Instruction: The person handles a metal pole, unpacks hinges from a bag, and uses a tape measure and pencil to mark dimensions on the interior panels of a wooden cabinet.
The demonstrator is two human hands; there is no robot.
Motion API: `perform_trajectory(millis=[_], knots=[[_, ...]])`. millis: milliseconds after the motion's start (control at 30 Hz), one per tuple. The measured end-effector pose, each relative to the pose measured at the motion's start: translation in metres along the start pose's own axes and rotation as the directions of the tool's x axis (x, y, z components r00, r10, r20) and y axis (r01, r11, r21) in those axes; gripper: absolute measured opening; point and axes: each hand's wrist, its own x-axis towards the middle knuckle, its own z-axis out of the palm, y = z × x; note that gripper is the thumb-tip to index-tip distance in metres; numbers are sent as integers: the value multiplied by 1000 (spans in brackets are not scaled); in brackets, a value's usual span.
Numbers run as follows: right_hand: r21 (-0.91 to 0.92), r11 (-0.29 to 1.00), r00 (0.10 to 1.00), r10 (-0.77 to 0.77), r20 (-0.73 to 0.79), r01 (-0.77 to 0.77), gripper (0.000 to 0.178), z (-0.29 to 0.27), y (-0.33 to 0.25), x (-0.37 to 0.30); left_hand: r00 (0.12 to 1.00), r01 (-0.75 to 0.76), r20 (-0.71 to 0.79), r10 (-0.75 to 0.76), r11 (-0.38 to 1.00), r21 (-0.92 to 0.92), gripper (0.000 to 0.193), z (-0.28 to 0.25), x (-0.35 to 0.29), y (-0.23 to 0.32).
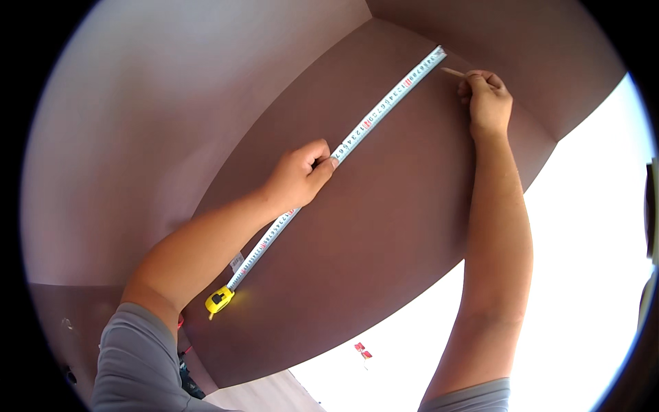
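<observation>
A tape measure's pale blade (388, 103) runs diagonally across a brown panel (384, 233). Its yellow case (219, 300) rests at the panel's lower left, and its metal end lies near the far edge. My left hand (302, 173) pinches the blade around its middle, with thumb and fingers closed on it. To the right of the blade's far end, my right hand (489, 103) grips a thin, light pencil-like stick (452, 72). The stick's tip points left toward the blade, a small gap away from it. The fingers hide the rest of the stick.
A lighter surface (158, 123) borders the panel on the left, and a brown surface (508, 41) meets it at the far right. Beyond the near right edge is a glaring white area with a small red item (362, 351). A white label (237, 261) sits beside the blade.
</observation>
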Motion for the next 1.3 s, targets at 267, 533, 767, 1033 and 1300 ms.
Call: perform_trajectory(millis=[267,533,767,1033,1300], knots=[[270,932,943,161,291,-242,34,62,43,-73,965,-254,50,259,963,-88,22,0,1,5],[558,824,963,-66,260,-94,46,40,202,-169,894,-302,331,301,952,-51,20,85,38,-116],[376,807,835,239,496,-454,20,-45,309,-197,117,667,990,-80,745,-19,48,214,-58,-249],[315,778,769,312,559,-544,23,-99,408,-262,-5,803,945,-326,561,198,32,309,-303,-372],[505,718,822,165,546,-480,22,-43,428,-193,132,807,836,-533,547,222,36,269,-279,-404]])
